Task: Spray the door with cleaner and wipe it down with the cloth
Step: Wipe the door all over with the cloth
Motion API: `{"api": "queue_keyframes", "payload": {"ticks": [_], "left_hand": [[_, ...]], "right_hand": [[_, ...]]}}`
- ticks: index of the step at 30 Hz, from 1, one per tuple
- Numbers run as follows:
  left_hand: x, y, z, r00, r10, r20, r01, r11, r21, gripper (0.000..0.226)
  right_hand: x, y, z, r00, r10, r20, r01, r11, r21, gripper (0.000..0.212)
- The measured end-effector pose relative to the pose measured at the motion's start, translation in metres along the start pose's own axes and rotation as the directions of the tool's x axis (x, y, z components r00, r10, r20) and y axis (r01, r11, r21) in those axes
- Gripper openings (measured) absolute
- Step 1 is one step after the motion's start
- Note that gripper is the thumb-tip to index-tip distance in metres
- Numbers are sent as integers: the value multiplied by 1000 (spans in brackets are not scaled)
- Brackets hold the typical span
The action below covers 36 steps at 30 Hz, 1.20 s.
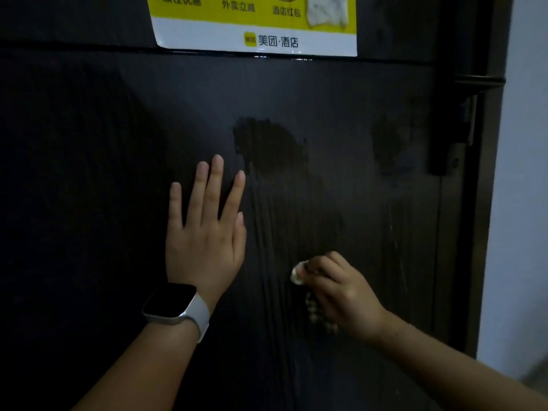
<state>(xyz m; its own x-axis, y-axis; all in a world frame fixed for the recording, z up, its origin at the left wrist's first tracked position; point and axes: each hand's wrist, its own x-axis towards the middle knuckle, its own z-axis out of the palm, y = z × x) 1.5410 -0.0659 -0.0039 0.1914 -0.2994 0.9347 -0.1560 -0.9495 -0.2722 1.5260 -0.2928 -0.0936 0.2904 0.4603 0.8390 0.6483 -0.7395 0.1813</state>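
Against the dark door, we lay our left hand flat, fingers straight, likely to steady the panel, while our right hand, toward the latch edge, grips the bunched cloth on the wet streaks to wipe them.

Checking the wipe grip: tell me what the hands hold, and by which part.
The right hand grips a bunched cloth, mostly hidden in its fingers. The left hand holds nothing, flat on the door.
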Motion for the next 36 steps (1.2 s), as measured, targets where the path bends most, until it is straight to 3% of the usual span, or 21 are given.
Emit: {"api": "queue_keyframes", "payload": {"ticks": [2,4,6,8,10,14,16,18,21,23,24,25,27,29,30,31,32,34,35,36], "left_hand": [[0,0,1,1000,-1,-6,1,1000,3,57],[0,0,0,1000,-4,0,4,1000,11,57],[-1,0,0,1000,-3,2,3,1000,15,57],[-1,1,-1,1000,-1,4,1,1000,19,56],[0,0,0,1000,7,0,-7,1000,21,56],[-1,-1,2,1000,7,-18,-7,1000,11,55],[-1,-1,2,1000,10,-23,-10,1000,2,55],[-1,-2,2,1000,12,-22,-12,1000,2,55],[0,-3,3,999,20,-28,-20,1000,4,55],[0,-3,4,999,18,-29,-17,1000,11,56],[-1,-3,4,1000,15,-25,-14,1000,7,56],[-2,-3,4,1000,12,-24,-12,1000,-2,56],[0,-3,3,999,15,-32,-15,1000,-11,56],[1,-3,2,999,17,-33,-18,1000,-14,56],[0,-3,2,999,15,-34,-16,1000,-17,56],[0,-3,2,999,12,-33,-13,1000,-16,56],[-1,-3,3,999,11,-31,-11,1000,-12,56],[-1,-3,4,999,9,-33,-9,1000,-8,56],[0,-3,4,999,10,-37,-10,1000,-7,56],[0,-3,5,999,14,-40,-14,1000,-5,56]], "right_hand": [[20,4,-11,1000,-16,5,16,1000,1,23],[73,4,-25,986,53,-156,-53,999,5,15],[127,6,-39,920,144,-365,-160,987,-15,12],[149,5,-41,875,178,-450,-209,978,-20,14],[130,-1,-29,894,150,-421,-179,983,-30,20],[46,-10,-1,983,-4,-184,3,1000,-4,30],[41,6,-7,976,28,-217,-33,999,-22,28],[63,22,-21,888,185,-422,-215,976,-26,20],[107,42,-42,560,547,-622,-480,826,294,13],[126,38,-32,426,613,-665,-491,774,399,14],[130,27,-20,431,587,-686,-469,795,385,16],[130,10,-7,487,528,-696,-433,838,332,21],[120,-19,14,703,289,-650,-281,952,119,28],[108,-21,8,883,-16,-469,-37,994,-104,26],[106,-8,-1,913,-87,-398,22,986,-164,28],[106,9,-12,915,-40,-403,-21,989,-147,27],[108,28,-24,873,76,-482,-141,985,-101,24],[117,63,-46,653,341,-676,-423,905,48,20],[122,73,-55,539,435,-721,-498,855,144,21],[131,75,-58,470,493,-732,-526,822,216,22]]}}
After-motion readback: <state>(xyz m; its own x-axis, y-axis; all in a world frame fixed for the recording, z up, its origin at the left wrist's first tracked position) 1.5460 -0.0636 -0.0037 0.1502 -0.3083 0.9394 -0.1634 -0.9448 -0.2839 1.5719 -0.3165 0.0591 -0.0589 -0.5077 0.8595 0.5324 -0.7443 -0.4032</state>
